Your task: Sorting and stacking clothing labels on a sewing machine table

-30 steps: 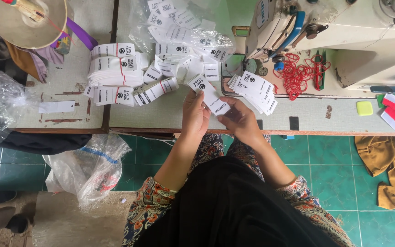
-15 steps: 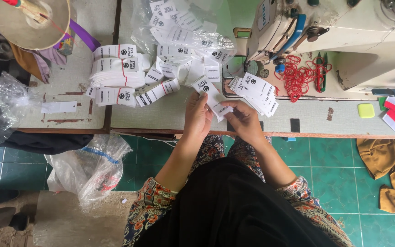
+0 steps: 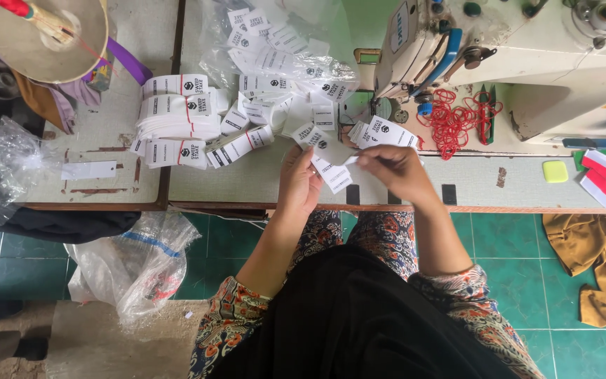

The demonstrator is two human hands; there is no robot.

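We find bare worktop [image 3: 247,184] along the near edge, left of our left hand [image 3: 299,184], and again to the right of our right hand [image 3: 393,168] as far as the yellow pad [image 3: 555,171]. Ahead, the bundled labels [image 3: 180,119] and the loose labels under clear plastic [image 3: 285,60] crowd the middle. The sewing machine [image 3: 520,49] and the red rubber bands [image 3: 457,121] close off the far right.

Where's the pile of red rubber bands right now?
In the head view the red rubber bands lie upper right of centre on the sewing machine bed, just beyond the right hand and right of the white labels.
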